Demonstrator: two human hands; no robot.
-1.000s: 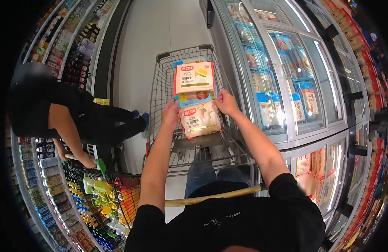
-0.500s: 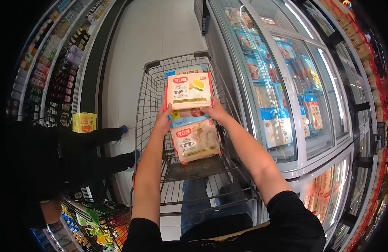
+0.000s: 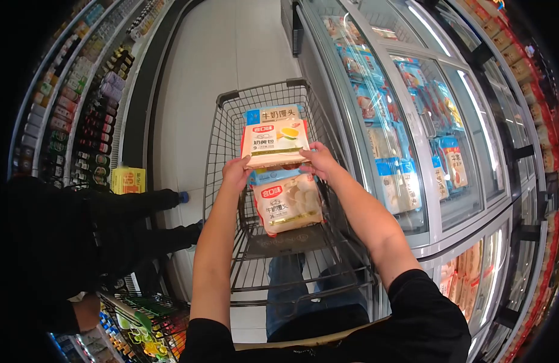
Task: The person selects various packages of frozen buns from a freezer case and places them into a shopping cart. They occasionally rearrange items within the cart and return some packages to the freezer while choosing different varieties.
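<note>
Both my hands grip a white and red food package [image 3: 274, 145] with a yellow picture, held flat over the wire shopping cart [image 3: 264, 91]. My left hand [image 3: 236, 173] pinches its lower left corner, and my right hand [image 3: 320, 161] its lower right corner. Behind it in the cart lies a blue and beige package [image 3: 279, 114], partly covered. Nearer to me rests a package of white buns [image 3: 286, 204], with a blue package [image 3: 273, 177] showing between it and the held one.
Glass-doored freezers [image 3: 434, 233] with frozen bags line the right side. Bottle shelves [image 3: 98, 133] and a yellow sign [image 3: 128, 180] stand at the left. A person in dark clothes [image 3: 43, 242] is at the left, beside another cart [image 3: 152, 308].
The held package has moved slightly down and tilted, uncovering more of the blue and beige package behind it. The cart appears a little further right. The person's hand at the left has shifted.
</note>
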